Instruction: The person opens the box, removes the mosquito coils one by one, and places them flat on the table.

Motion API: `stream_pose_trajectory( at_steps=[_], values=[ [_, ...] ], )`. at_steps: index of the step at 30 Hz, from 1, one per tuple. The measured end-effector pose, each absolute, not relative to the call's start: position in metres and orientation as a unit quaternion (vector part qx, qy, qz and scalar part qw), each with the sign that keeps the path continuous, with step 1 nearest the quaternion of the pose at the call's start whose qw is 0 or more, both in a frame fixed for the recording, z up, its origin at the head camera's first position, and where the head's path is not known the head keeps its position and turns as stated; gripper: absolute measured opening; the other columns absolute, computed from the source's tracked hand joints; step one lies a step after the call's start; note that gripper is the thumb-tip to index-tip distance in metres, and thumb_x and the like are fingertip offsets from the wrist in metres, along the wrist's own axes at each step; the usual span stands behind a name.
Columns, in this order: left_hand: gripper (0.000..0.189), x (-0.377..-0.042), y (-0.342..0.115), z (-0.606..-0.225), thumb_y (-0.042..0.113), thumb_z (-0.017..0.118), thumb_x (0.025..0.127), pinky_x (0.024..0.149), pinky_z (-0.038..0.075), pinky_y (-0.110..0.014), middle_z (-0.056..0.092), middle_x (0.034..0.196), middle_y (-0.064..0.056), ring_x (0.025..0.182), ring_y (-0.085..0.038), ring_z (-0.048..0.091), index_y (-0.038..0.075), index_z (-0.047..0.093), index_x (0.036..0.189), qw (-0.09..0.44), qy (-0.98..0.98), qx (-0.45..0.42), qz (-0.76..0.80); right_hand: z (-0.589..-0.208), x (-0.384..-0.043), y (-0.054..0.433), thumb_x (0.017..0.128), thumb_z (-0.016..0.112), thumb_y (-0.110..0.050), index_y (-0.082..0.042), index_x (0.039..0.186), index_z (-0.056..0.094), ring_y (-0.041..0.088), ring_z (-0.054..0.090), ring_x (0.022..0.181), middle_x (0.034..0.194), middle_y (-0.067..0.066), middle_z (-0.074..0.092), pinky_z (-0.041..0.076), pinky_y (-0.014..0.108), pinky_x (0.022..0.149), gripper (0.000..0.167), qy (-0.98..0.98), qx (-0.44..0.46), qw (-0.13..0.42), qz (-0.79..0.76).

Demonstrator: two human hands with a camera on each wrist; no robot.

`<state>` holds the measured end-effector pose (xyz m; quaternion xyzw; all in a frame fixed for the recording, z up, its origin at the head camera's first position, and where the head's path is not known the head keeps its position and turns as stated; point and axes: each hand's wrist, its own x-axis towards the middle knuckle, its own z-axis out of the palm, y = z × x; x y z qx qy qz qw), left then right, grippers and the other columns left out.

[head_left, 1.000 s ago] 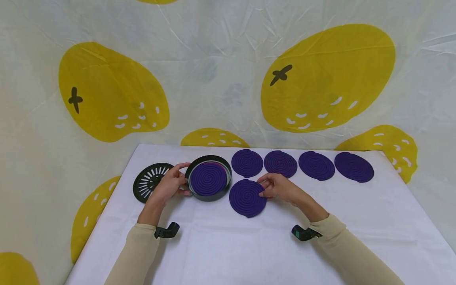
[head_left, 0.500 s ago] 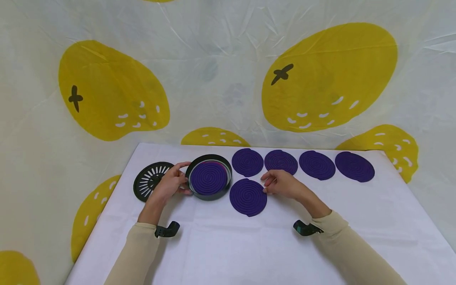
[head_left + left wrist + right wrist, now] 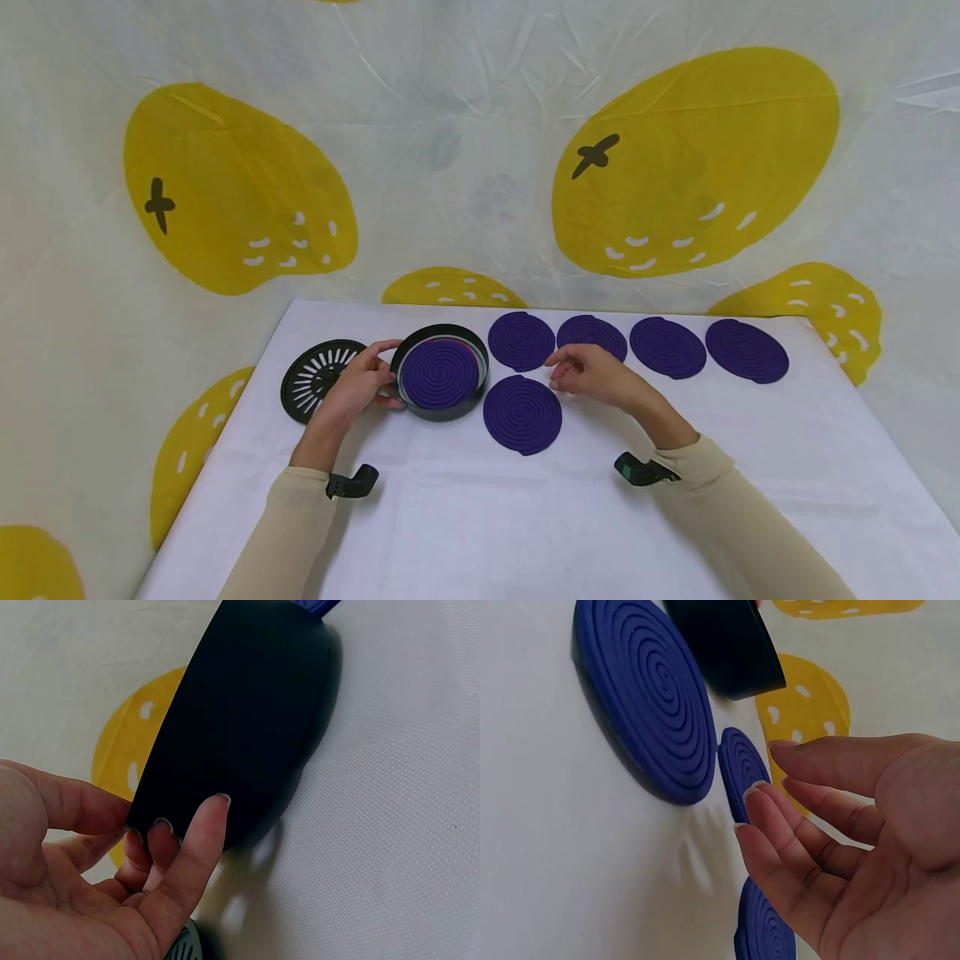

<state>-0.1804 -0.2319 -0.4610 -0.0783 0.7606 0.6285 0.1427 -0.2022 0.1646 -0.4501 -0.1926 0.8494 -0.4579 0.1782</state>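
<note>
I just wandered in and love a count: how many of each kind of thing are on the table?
Black round dish: 1
Slotted black disc: 1
Purple spiral mats: 6 (1 in the dish; what lies under it is unclear)
Total: 8

We Count Six of One Kind

We see six purple spiral mats (image 3: 522, 415) — the largest group. We find one dark round pan (image 3: 441, 415), one black slotted disc (image 3: 321, 380), one left hand (image 3: 363, 382) and one right hand (image 3: 591, 375) — and two wrist cameras (image 3: 354, 481).

slotted disc (image 3: 311, 381): partly behind left hand (image 3: 363, 379) | left-wrist view: pan (image 3: 232, 712) cut off
</note>
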Motion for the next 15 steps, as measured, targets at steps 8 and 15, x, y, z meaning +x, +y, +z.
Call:
stream_pose_trajectory(
  at_steps=[8,15],
  values=[
    [0.061,-0.18,-0.232,-0.462,-0.008,0.043,0.097,0.07,0.064,-0.043,0.043,0.093,-0.007,0.08,-0.027,0.065,0.015,0.041,0.154,0.144,0.76,-0.076,0.63,-0.438,-0.202,0.146,0.09,0.069,-0.003,0.008,0.121,0.065,0.018,0.064,0.085,0.099,0.014,0.07,0.055,0.021,0.072,0.033,0.843,-0.204,0.176,-0.466],
    [0.061,-0.18,-0.232,-0.462,-0.008,0.043,0.097,0.07,0.065,-0.042,0.044,0.092,-0.007,0.08,-0.027,0.065,0.014,0.041,0.154,0.143,0.759,-0.074,0.631,-0.435,-0.204,0.126,0.09,0.072,-0.004,0.009,0.119,0.065,0.021,0.064,0.09,0.099,0.015,0.071,0.054,0.019,0.076,0.032,0.835,-0.228,0.164,-0.473]
  ],
)
